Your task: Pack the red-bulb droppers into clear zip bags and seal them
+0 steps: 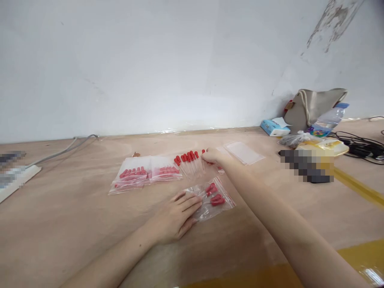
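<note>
My left hand (182, 212) lies flat, fingers stretched, on a transparent zip bag (207, 210) holding red rubber pieces (217, 199). Beyond it, several droppers (188, 158) with red bulbs and thin transparent tubes are fanned out on the table. At the right end of this fan, my right hand (212, 155) is closed with its fingertips on a red-topped dropper (203, 152); the palm side is hidden. Left of the loose droppers, filled zip bags (134, 180) with red-topped contents lie overlapping. Flat pale bags (243, 153) rest just past my right hand.
The wooden table (75, 224) meets a white wall. At the right are a tissue pack (274, 127), a grey bag (318, 106), a plastic bottle (330, 120), black cables (364, 148) and a blurred dark object (309, 166). A grey cable (64, 151) runs along the left.
</note>
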Demonstrator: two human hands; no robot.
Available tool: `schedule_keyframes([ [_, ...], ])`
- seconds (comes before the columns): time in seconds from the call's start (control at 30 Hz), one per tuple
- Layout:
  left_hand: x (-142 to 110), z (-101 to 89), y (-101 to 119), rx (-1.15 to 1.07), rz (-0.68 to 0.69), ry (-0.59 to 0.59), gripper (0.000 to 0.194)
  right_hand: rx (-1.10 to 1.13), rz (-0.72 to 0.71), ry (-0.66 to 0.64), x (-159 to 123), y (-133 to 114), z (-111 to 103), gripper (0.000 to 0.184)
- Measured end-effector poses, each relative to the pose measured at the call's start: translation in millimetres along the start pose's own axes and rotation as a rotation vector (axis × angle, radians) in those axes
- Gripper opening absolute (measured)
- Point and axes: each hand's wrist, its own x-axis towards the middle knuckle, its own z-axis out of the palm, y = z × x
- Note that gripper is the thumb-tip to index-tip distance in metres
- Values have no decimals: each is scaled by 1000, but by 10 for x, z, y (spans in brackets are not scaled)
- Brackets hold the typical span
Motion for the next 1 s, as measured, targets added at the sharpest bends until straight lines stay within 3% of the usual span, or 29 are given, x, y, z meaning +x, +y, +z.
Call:
schedule_keyframes([
  [0.1,-11,7,-17,-29,-13,-5,42,141,-22,74,-251,186,-161,56],
  [0.2,-15,16,-39,-63,-20,3,42,379,-104,161,-625,472,-293,68],
  [0.3,-15,28,-54,-107,-28,16,41,655,-161,295,-960,767,-330,59],
  [0.47,-31,56,-70,-148,-34,37,41,819,-174,420,-1191,988,-218,47],
  [0.73,-35,47,-77,-137,-32,30,43,853,-247,286,-1236,917,-12,49],
  [1.0,-28,42,-72,-131,-24,31,44,807,-271,215,-1344,974,-43,48],
])
